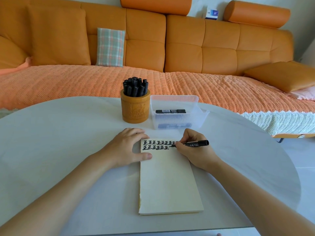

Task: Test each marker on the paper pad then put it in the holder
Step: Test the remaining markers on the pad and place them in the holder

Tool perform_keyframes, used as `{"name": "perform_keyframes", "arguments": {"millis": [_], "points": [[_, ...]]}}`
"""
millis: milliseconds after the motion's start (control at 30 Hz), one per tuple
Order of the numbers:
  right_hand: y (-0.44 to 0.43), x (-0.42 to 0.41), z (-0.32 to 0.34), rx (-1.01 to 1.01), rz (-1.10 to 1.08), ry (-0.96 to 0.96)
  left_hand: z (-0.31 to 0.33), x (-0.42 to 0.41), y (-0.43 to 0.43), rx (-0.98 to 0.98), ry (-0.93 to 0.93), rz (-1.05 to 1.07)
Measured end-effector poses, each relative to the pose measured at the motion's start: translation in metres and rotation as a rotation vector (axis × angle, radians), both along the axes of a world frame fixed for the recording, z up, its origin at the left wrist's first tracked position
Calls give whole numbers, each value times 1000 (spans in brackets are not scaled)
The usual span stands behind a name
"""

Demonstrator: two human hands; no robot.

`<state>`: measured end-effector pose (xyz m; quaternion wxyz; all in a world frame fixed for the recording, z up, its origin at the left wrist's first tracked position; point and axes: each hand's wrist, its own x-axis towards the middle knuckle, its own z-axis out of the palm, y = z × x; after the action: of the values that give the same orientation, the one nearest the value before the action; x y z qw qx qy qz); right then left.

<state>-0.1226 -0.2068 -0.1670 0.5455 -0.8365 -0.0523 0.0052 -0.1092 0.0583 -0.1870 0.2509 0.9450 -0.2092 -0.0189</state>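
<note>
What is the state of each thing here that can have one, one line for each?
Paper pad: flat on the table, two rows of black marks on top.
Marker: tip on the pad, in the second row.
Holder: upright, full of black markers.
Clear bin: open, markers lying inside.
Left hand: flat, pressing the pad.
Right hand: grips the marker.

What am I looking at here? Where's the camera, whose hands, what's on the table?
No robot: one picture, from a wide-angle camera worn on a person's head, looking down at their bare hands. The left hand rests on the top corner of the paper pad, steadying it. The right hand pinches a black marker, its tip on the pad after two rows of test marks. Behind, on the white table: a wooden holder packed with markers and a clear plastic bin with at least two more.
</note>
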Motion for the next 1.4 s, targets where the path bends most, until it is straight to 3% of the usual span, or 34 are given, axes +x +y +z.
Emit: {"name": "perform_keyframes", "arguments": {"millis": [1167,1300,1400], "points": [[0,-1,5,5,86,-11,0,-1,1,-1,-14,-8],[-4,0,2,192,35,20,1,-1,1,6,-11,-6],[-3,0,6,274,-14,-72,3,-3,2,-41,-18,-6]]}}
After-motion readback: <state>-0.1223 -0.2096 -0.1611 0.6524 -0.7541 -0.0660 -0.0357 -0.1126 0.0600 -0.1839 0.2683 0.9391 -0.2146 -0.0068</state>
